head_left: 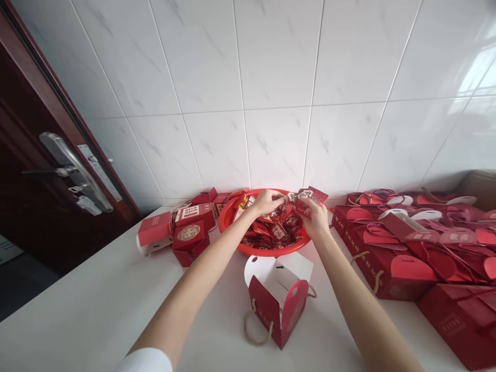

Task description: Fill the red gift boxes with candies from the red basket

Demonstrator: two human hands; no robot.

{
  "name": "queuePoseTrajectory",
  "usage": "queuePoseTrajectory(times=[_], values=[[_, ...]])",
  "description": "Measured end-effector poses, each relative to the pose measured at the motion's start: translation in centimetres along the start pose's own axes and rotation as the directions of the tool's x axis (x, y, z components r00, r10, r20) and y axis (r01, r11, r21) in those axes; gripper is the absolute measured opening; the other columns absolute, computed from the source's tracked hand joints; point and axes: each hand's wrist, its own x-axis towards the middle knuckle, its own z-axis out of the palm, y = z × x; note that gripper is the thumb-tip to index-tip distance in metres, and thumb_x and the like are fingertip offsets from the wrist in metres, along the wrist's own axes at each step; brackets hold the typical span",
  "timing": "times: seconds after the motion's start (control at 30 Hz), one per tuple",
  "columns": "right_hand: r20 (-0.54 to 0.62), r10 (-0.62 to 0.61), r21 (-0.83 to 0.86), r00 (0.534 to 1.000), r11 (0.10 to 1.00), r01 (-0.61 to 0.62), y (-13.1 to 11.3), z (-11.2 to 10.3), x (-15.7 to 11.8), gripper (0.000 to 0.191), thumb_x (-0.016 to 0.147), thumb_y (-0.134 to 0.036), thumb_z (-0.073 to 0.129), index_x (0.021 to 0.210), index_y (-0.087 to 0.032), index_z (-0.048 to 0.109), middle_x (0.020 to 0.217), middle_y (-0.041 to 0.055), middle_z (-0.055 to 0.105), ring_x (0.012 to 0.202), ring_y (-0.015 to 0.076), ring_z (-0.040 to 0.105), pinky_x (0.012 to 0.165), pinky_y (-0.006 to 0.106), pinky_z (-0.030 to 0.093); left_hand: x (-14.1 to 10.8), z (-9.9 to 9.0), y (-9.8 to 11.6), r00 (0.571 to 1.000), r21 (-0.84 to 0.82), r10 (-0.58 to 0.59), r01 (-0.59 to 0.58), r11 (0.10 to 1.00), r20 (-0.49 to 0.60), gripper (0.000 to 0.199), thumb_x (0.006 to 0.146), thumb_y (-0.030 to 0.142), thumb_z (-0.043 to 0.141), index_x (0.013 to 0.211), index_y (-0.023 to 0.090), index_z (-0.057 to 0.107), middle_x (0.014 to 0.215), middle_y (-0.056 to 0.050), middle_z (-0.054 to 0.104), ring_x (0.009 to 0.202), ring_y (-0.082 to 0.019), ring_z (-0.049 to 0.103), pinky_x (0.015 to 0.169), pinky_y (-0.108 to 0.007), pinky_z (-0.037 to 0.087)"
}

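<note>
My right hand (315, 218) is closed around several red candy packets (306, 196) with pale labels, held above the right side of a round red basin (267, 252). Over the basin's middle is my left hand (267, 202), its bent fingers slightly apart and pointing toward those packets. I see nothing between its fingers. More shiny red packets (277, 231) fill the basin. In front of it, between my forearms, stands a red gift box (267, 305) with its top flaps up, a white inside and twisted rope handles (258, 342).
Several small red boxes (190, 240) are bunched left of the basin. Rows of red gift boxes (382, 263) with rope handles cover the right side of the white table (104, 289). Behind is a tiled wall (277, 144); a dark door (34, 196) stands at left.
</note>
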Motion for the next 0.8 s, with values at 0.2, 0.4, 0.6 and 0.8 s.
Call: queuePoseTrajectory(times=[0.2,0.4,0.6,0.8], values=[[0.123,0.066,-0.022,0.99,0.998,-0.064,-1.1,0.0,-1.2,0.027,0.048,-0.019,0.087,0.068,-0.018,0.07,0.071,0.0,0.074,0.068,0.0168,0.069,0.061,0.027,0.059,-6.5,-1.6,1.5,0.993,-0.321,-0.027,-0.01,0.947,-0.111,0.023,0.082,0.021,0.067,0.103,0.015,0.073,0.122,-0.011,0.072,0.111,-0.022,0.067,0.096,-0.034,0.054],[0.285,0.092,-0.207,0.954,0.978,-0.033,-3.9,-0.3,-4.2,0.03,0.052,-0.023,0.089,0.076,-0.016,0.073,0.079,0.0033,0.075,0.073,0.0182,0.07,0.066,0.028,0.058,-12.3,-3.4,4.1,0.992,-0.414,0.048,0.005,0.91,0.119,0.034,0.077,0.021,0.071,0.111,0.018,0.071,0.137,-0.011,0.06,0.107,-0.02,0.067,0.096,-0.035,0.055],[0.506,0.183,-0.484,0.843,0.869,0.102,-7.4,-0.1,-8.1,0.028,0.063,-0.026,0.085,0.088,-0.018,0.074,0.09,0.0038,0.077,0.085,0.0222,0.07,0.082,0.036,0.056,-16.3,-4.8,7.0,0.959,0.138,-0.103,0.068,0.988,0.263,0.029,0.09,0.042,0.059,0.107,0.024,0.075,0.115,-0.008,0.064,0.106,-0.024,0.062,0.091,-0.036,0.051],[0.636,0.408,-0.699,0.655,0.664,0.265,-8.3,0.3,-10.5,0.021,0.073,-0.028,0.075,0.091,-0.02,0.072,0.086,0.0019,0.073,0.081,0.0209,0.067,0.076,0.034,0.053,-18.2,-5.9,7.6,0.837,0.287,-0.281,0.157,0.945,0.469,0.056,0.082,0.061,0.064,0.125,0.026,0.068,0.11,-0.006,0.064,0.104,-0.027,0.061,0.085,-0.033,0.049]])
